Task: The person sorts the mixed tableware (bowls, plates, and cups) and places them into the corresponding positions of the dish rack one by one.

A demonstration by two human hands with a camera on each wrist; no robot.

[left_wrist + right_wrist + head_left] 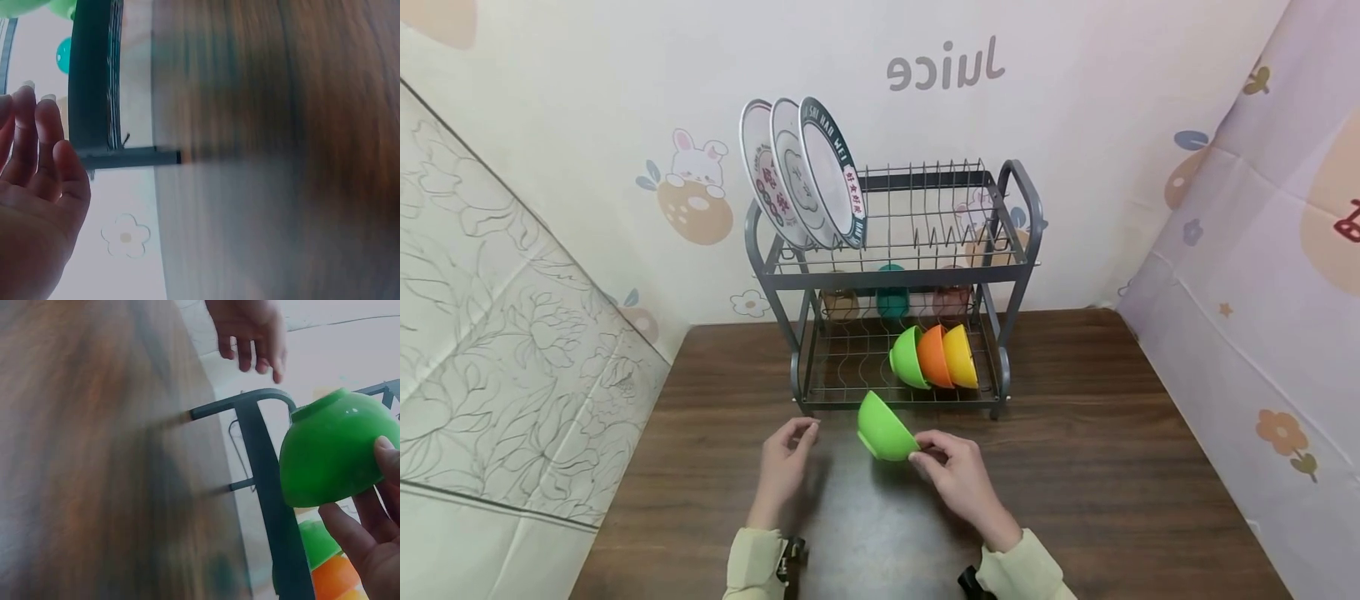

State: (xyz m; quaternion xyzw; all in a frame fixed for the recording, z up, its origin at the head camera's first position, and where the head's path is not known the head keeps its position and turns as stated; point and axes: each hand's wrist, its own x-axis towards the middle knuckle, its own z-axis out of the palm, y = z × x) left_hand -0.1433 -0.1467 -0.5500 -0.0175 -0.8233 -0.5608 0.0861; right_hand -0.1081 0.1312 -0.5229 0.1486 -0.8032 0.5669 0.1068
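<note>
A green bowl (pixel 886 429) is tilted on its side in front of the dish rack (pixel 895 406). My right hand (pixel 958 479) pinches its rim between thumb and fingers; the right wrist view shows the same green bowl (pixel 340 450) with the fingertips at its edge. To the left of the bowl, my left hand (pixel 786 462) is held apart from it with relaxed, slightly bent fingers and nothing in them. In the left wrist view the left hand (pixel 40 169) appears beside the rack's dark frame (pixel 94 75).
On the rack's lower tier lean a green bowl (pixel 910 358), an orange bowl (pixel 934 357) and a yellow bowl (pixel 960 357). Behind them are a brown cup (pixel 840 305), a teal cup (pixel 892 293) and a pink cup (pixel 951 300). Three plates (pixel 832 171) stand upright on the top tier.
</note>
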